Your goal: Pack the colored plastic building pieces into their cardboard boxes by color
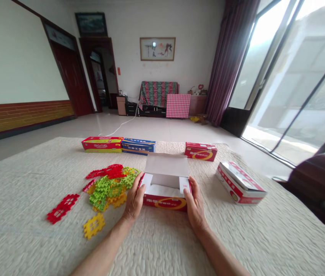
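Note:
Between my two hands is a red cardboard box (165,202) with its lid raised at the back and its white side flaps showing. My left hand (135,197) grips its left end, thumb over the edge by the flap. At the right end my right hand (194,203) holds the box the same way. Something white lies in the bottom; I cannot tell if it is just the lining. To the left of my left hand lies a pile of green, yellow and red plastic interlocking pieces (107,188). A yellow piece (94,226) and red pieces (63,209) lie apart from it.
A red-and-yellow box (102,145) and a blue box (138,146) stand end to end at the back of the quilted cover (30,168). Another red box (201,151) is behind on the right. A white-and-red box (240,183) sits at the right.

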Tool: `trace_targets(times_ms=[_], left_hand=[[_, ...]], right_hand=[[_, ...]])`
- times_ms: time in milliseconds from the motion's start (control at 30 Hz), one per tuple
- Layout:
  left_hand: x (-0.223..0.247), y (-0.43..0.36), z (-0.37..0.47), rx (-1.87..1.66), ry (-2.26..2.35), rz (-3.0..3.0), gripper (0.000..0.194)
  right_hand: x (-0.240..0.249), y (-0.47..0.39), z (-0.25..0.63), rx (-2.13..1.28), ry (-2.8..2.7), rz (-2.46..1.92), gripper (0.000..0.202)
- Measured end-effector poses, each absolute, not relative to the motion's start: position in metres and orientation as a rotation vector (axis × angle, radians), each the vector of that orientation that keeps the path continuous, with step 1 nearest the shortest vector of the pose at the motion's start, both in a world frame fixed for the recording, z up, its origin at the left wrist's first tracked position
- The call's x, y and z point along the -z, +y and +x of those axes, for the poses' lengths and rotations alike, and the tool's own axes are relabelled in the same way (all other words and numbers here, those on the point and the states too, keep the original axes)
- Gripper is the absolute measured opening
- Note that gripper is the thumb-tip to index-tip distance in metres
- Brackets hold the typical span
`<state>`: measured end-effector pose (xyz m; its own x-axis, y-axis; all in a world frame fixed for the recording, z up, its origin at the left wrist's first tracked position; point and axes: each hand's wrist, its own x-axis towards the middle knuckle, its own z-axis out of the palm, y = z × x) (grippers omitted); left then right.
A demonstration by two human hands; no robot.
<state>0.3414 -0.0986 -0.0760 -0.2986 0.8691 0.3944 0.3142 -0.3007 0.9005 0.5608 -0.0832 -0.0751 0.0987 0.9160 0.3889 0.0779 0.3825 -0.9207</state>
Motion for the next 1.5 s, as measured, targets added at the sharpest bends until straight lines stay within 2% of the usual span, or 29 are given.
trace_targets(times_ms=[200,667,933,1133,1333,1500], left_hand=[[0.081,-0.106,0.342,-1.579,1.453,1.407,0.055],[0.079,-0.11,0.344,-1.568,1.421,1.396,0.054],[0.074,-0.109,0.347,-1.648,1.341,1.402,0.053],[0.072,-0.105,0.349,-1.71,1.309,1.347,0.053],[0.06,-0.11,0.351,-1.714,1.277,1.392,0.043],[0.063,-0.109,0.349,-1.719,1.26,1.387,0.041]], right_hand=[[0.072,-0.087,0.57,-0.879,-1.358,-1.033,0.059],[0.067,-0.089,0.584,-1.03,-1.243,-1.002,0.055],[0.037,-0.07,0.569,-1.053,-1.206,-0.992,0.068],[0.023,-0.085,0.564,-1.081,-1.254,-0.979,0.046],[0.023,-0.109,0.575,-1.097,-1.41,-1.009,0.068],[0.033,-0.108,0.577,-0.935,-1.413,-1.071,0.044]])
